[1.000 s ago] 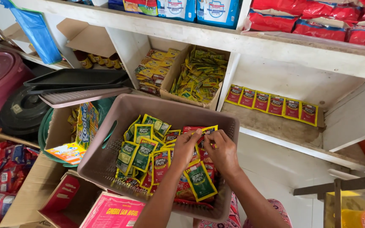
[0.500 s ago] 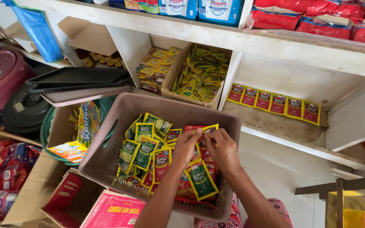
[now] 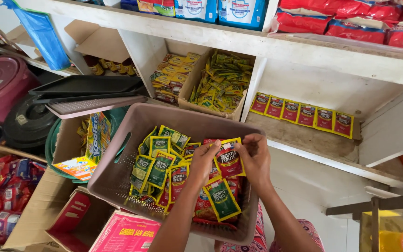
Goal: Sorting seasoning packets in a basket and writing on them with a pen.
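While pinched between both hands' fingers (image 3: 220, 148), a red sachet (image 3: 229, 161) above the green-and-red heap (image 3: 164, 168) in the basket (image 3: 117, 172).

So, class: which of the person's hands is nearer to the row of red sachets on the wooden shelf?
Right. The right hand is above the basket, just below the near end of the row of red sachets. The left hand is further left, over the basket's sachets.
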